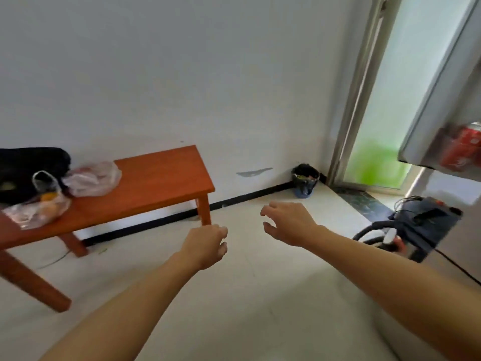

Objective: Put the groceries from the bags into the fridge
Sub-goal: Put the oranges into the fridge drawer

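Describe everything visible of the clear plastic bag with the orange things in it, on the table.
The clear plastic bag is thin, crinkled and see-through, slumped near the left end of the orange-brown wooden table. One looped handle stands up from its top. Rounded orange things, probably fruit, show through it; the rest of its load is too blurred to tell. It sits in front of a black bag and close beside a pinkish plastic bag. Nothing holds it.

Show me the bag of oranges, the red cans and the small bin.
bag of oranges (43,207): head view, clear plastic over fruit.
red cans (462,151): head view, a can's side.
small bin (304,188): head view, outer wall.
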Demonstrator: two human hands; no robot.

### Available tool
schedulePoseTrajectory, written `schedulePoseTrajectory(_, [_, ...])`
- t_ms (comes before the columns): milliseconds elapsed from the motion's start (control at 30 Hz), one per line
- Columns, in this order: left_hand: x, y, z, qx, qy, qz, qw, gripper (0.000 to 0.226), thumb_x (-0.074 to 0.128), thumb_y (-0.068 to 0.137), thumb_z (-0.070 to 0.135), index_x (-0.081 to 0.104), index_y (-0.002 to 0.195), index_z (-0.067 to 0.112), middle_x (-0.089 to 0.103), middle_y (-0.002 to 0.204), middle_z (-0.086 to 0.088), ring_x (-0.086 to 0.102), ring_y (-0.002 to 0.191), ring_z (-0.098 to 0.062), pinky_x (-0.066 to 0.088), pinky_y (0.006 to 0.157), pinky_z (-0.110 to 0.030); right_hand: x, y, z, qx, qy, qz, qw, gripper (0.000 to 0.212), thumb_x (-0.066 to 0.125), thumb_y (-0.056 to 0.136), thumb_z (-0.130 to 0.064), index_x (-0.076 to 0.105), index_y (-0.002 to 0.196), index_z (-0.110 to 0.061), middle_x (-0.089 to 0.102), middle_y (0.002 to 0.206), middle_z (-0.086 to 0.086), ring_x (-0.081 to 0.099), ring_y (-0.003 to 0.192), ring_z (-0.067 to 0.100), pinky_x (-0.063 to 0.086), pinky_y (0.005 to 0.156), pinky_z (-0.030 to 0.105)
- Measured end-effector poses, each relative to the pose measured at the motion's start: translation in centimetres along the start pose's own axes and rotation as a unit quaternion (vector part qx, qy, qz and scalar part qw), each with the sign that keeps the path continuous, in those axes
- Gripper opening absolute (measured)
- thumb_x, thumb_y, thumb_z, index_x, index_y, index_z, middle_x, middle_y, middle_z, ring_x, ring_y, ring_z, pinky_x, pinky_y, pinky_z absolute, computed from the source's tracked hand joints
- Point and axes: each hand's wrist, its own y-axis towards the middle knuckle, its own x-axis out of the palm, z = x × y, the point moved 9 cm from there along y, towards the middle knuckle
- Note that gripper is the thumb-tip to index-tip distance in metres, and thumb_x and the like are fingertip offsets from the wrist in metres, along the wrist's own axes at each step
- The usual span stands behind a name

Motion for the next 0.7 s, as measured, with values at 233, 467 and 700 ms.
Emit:
schedulePoseTrajectory(233, [1.7, -9.0, -18.1, -0.177, -0.011, -0.013, 0.984, 0.023, 0.050, 0.094, 0.037, 0.058, 0.110, 0.021, 0.062, 0.102, 0.001, 0.059, 0.089, -0.016, 0.050, 0.080, -0.031, 5.5, 12.2, -16.0, -0.139, 0.034, -0.042, 0.989, 0.031, 0.047, 0.097, -0.039, 0.055, 0.121, -0.022, 0.060, 0.117, -0.003, 0.060, 0.098, 0.016, 0.046, 0.078, 0.027])
schedulePoseTrajectory(467, [2.5, -11.9, -32.6, -0.293, -0.009, -0.038, 0.955, 0.024, 0.047, 0.095, 0.035, 0.056, 0.113, 0.022, 0.060, 0.106, 0.001, 0.057, 0.091, -0.015, 0.048, 0.080, -0.029, 11.8, 25.4, -25.6, -0.231, 0.047, -0.066, 0.969, 0.033, 0.046, 0.095, -0.043, 0.056, 0.122, -0.026, 0.061, 0.114, -0.005, 0.060, 0.097, 0.015, 0.053, 0.082, 0.033])
schedulePoseTrajectory(700, [1.4, -13.6, -44.6, -0.409, -0.015, -0.035, 0.912, 0.021, 0.046, 0.092, 0.033, 0.057, 0.103, 0.020, 0.062, 0.102, 0.000, 0.060, 0.092, -0.022, 0.050, 0.080, -0.037, 14.7, 37.6, -33.6, -0.300, 0.046, -0.077, 0.950, 0.037, 0.041, 0.095, -0.040, 0.052, 0.127, -0.024, 0.057, 0.121, -0.002, 0.059, 0.103, 0.021, 0.047, 0.079, 0.035])
